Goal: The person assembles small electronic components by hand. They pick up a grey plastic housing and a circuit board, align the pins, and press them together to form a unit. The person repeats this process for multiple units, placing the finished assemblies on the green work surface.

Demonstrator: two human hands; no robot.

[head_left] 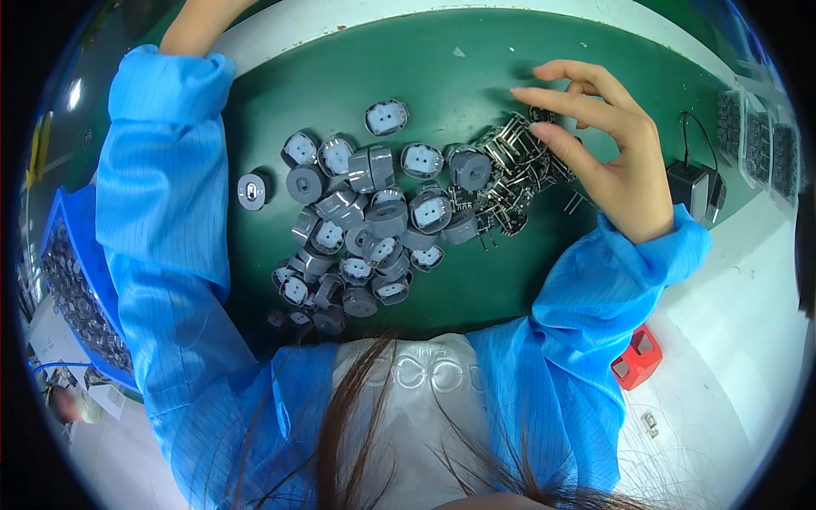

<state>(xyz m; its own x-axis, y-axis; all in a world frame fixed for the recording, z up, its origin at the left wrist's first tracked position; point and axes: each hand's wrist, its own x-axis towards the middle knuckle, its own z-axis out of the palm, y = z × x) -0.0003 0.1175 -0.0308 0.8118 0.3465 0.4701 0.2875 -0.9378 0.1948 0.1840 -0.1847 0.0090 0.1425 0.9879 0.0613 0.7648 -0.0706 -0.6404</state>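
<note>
My right hand (627, 144) is over the right end of a pile of small metallic parts with pins (510, 174). Its thumb and forefinger are apart, the other fingers loosely bent, and no object shows between them. The thumb tip is close to the pile's upper edge; whether it touches a part I cannot tell. Left of that pile lie many rounded grey housings (387, 217), some with a pale, holed inside face up. My left forearm, in a rolled blue sleeve (166, 170), reaches past the table's far edge. The left hand itself is cut off by the frame.
The green table mat (340, 68) has a white border. A blue bin (85, 280) full of small dark parts stands at the left. At the right are clear trays (765, 144) of dark pieces, a black box with a cable (693, 187) and a red holder (637, 357).
</note>
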